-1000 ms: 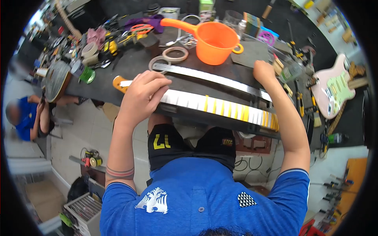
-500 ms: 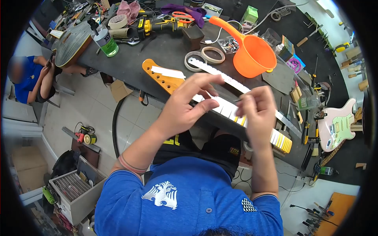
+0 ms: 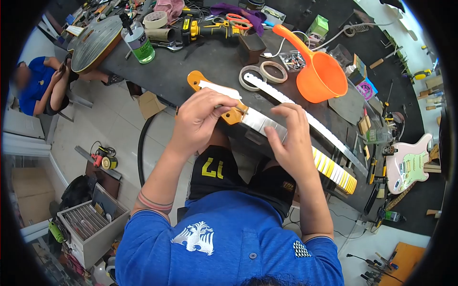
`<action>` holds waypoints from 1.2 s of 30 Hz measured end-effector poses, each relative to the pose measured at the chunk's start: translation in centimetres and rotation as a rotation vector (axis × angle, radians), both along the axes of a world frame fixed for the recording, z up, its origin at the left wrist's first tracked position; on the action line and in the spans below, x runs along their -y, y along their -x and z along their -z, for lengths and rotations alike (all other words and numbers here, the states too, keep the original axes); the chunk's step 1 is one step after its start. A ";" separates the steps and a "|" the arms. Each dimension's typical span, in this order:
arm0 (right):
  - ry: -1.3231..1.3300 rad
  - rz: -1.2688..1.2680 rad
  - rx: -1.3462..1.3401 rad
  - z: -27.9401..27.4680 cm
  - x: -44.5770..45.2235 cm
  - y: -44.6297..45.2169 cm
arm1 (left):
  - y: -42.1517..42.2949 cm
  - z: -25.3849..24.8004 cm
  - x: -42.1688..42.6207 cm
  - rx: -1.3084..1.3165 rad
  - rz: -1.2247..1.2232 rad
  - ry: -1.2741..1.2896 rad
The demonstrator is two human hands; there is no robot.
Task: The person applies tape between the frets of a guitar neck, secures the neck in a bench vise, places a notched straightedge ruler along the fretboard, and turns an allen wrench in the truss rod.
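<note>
A guitar neck (image 3: pixel 254 121) lies across the bench edge in front of me, with white and yellow strips covering its fretboard between the frets. Its amber headstock (image 3: pixel 195 78) points to the upper left and carries a white strip. My left hand (image 3: pixel 195 119) is over the headstock end, thumb and finger pinched; a thin dark bit shows at the fingertips near the nut, too small to name. My right hand (image 3: pixel 293 138) hovers at or on the fretboard, thumb and fingers apart. Alongside the neck rests a white notched straightedge (image 3: pixel 305 112).
Beyond the neck are two tape rolls (image 3: pixel 273 71), an orange dipper (image 3: pixel 319 78), a green-liquid bottle (image 3: pixel 139 45) and a yellow-black power tool (image 3: pixel 205 31). A pink guitar body (image 3: pixel 408 162) is at right. Another person (image 3: pixel 43 88) sits at far left.
My left hand has moved left toward the nut and its fingers have pinched together. My right hand has moved left over the fretboard, its fingers now opened. The view has shifted slightly.
</note>
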State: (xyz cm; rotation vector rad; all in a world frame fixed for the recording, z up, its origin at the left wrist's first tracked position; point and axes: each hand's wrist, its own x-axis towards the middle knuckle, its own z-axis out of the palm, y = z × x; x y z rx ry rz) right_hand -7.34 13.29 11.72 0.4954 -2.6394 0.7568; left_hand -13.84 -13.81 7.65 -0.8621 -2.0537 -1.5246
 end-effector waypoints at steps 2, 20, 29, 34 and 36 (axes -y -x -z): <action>-0.034 0.033 0.159 0.4 -1.3 -0.3 | 0.4 0.7 1.0 -0.019 -0.025 0.079; -0.264 0.047 0.171 1.6 -1.2 -0.8 | 0.9 2.3 0.6 -0.156 0.072 0.266; -0.220 0.045 0.160 1.5 -1.3 -1.0 | 0.6 2.0 0.7 -0.182 0.055 0.318; -0.170 0.035 0.161 1.9 -1.8 -1.1 | 0.5 2.1 0.6 -0.201 0.055 0.300; -0.175 0.051 0.171 1.4 -1.8 -1.3 | 0.5 2.1 0.3 -0.208 0.063 0.284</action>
